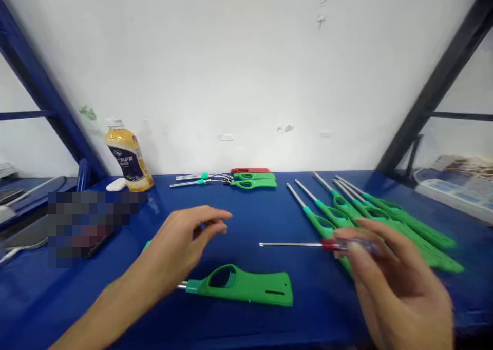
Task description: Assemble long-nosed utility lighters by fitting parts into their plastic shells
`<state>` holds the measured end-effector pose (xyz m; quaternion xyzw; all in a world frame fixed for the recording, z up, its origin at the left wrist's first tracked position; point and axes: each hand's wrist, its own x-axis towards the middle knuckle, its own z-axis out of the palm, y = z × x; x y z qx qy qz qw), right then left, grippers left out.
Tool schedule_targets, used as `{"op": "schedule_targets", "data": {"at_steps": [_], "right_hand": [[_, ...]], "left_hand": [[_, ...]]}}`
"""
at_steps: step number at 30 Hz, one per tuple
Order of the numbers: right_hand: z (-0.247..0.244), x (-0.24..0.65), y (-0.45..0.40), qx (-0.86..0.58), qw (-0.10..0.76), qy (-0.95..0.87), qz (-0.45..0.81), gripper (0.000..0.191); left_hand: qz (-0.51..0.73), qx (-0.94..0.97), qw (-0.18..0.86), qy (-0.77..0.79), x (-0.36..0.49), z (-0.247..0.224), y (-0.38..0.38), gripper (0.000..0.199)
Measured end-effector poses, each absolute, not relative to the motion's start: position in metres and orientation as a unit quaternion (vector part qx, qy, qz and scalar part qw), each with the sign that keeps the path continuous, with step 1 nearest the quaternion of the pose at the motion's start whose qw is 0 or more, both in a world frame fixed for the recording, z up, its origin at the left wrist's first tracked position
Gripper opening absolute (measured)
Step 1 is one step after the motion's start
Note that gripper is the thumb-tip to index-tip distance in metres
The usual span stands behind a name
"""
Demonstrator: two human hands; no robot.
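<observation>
Fingers of right hand (396,283) pinch screwdriver (327,245); left hand (185,237) curled, tips apart; bottle (127,155) label (129,162) characters blurred.

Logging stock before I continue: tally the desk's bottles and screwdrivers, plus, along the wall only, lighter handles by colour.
Bottle: 1
Screwdriver: 1
Red lighter handle: 1
Green lighter handles: 2
Total: 5

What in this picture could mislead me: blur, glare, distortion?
Head view: the right hand and screwdriver handle look soft, probably motion blur; coarse pixel blocks hide detail at left; the side posts slant strongly, likely wide-angle stretch; light is fairly even, with a faint sheen on the blue table near the bottle.
</observation>
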<state>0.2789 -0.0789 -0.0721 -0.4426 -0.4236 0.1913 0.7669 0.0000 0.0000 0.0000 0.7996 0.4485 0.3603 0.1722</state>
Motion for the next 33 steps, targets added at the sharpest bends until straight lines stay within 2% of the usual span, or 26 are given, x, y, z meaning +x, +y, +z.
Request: {"op": "schedule_targets", "data": {"at_steps": [3,6,20,33], "right_hand": [[-0.063,0.28,-0.081,-0.4,0.813,-0.398,0.142,0.023],[-0.056,0.277,-0.085,-0.381,0.83,-0.399,0.079,0.018],[-0.052,0.269,-0.089,-0.433,0.77,-0.469,0.005,0.02],[-0.049,0.266,-0.091,-0.417,0.749,-0.515,0.009,0.021]], "left_hand": [[0.363,0.807,0.218,0.411,0.022,-0.008,-0.022,0.023],[0.365,0.802,0.265,0.391,0.041,-0.014,-0.036,0.02],[0.386,0.795,0.304,0.355,0.056,-0.04,-0.04,0.025],[0.394,0.81,0.271,0.34,0.055,-0.053,-0.04,0.024]]}}
